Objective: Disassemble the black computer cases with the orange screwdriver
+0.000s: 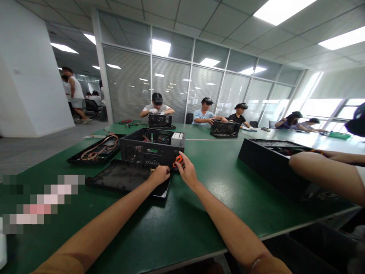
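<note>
An open black computer case (151, 150) lies on the green table, with its inside and a light grey power supply (177, 139) showing. At its lower right corner, my right hand (187, 170) grips an orange-handled screwdriver (178, 160) with bent fingers. The tool slants down to the left towards my left hand (160, 175). My left hand is closed close to the case's front lower edge, above a black side panel (119, 176). Whatever lies in its fingertips is too small to make out.
Left of the case, a black tray-like cover (95, 150) holds orange-brown cables (98, 149). Another black case (265, 167) stands at the right, where a co-worker's arm (327, 175) reaches over it. Across the green table (199, 213), several people work on cases.
</note>
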Tool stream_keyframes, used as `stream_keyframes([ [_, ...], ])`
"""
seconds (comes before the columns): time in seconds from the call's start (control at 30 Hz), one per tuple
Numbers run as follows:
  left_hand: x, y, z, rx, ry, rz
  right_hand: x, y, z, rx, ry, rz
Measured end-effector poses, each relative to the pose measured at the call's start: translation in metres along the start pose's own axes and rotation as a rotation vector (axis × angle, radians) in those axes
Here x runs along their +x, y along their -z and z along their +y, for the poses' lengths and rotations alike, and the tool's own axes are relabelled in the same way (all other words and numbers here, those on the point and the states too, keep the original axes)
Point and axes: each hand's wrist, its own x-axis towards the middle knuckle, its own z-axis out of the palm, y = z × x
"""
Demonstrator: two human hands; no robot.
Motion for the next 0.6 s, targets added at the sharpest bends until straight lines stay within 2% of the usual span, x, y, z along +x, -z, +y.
stream_keyframes([
  [0.13,0.0001,0.0002,0.0,-0.016,0.0,0.004,-0.0018,0.0003,0.0014,-0.002,0.027,0.034],
  [0.4,-0.0018,0.0016,0.0011,-0.02,0.037,-0.001,-0.0037,0.0012,-0.0036,0.013,0.092,0.008],
  [0.6,-0.0027,0.0028,0.0017,-0.008,0.04,-0.003,-0.0015,0.0021,-0.004,0.018,0.086,0.013],
])
